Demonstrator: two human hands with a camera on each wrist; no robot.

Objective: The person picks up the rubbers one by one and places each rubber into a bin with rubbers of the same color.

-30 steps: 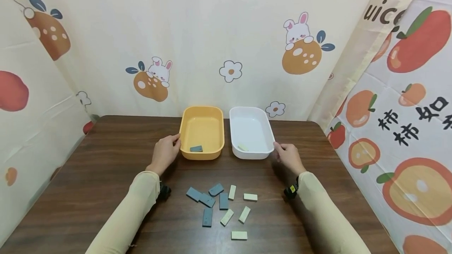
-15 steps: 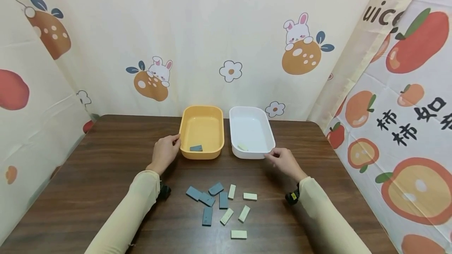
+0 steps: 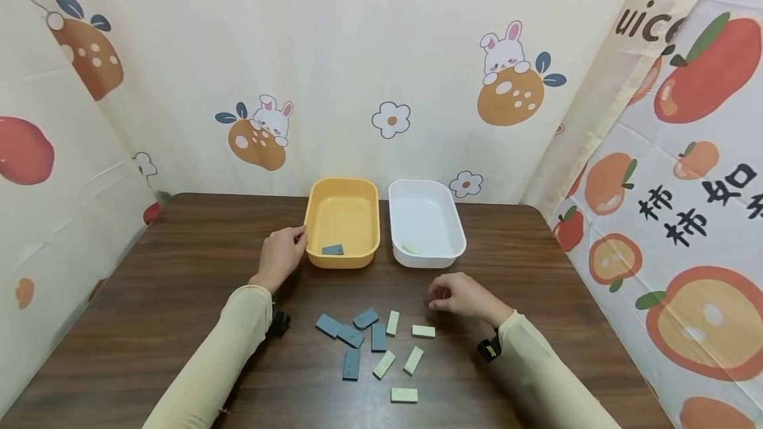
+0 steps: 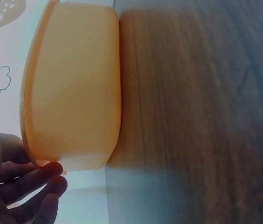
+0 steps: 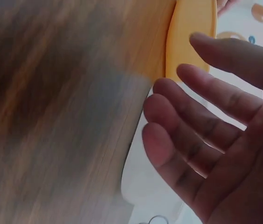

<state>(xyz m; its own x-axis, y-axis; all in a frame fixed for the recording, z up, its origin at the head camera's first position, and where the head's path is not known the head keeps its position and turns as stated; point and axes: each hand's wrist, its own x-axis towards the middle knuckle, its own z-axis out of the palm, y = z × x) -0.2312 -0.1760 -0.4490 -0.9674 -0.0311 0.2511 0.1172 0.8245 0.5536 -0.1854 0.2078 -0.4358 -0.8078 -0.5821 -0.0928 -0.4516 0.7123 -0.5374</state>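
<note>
My left hand [image 3: 281, 257] pinches the rim of the yellow plastic tray [image 3: 342, 261] at its near left side; in the left wrist view, the thumb and fingers [image 4: 52, 169] meet at that rim. One blue-grey block [image 3: 332, 250] lies inside this tray. Beside it stands a white tray [image 3: 426, 262] with a pale green block [image 3: 411, 249] in it. My right hand [image 3: 467, 296] hovers in front of the white tray, just behind the loose pale blocks. In the right wrist view its fingers [image 5: 159, 144] are relaxed and spread, holding nothing.
Several blue-grey blocks [image 3: 351, 364] lie loose on the brown wooden table [image 3: 179, 296], left of several pale green blocks [image 3: 404, 395]. A fruit-printed curtain [image 3: 334, 71] hangs behind the table's far edge, and a similar cloth [image 3: 703, 217] hangs at the right.
My right hand has let go of the white tray's right side, slid along its near corner, and come toward me above the table. The left hand keeps its place on the yellow tray.
</note>
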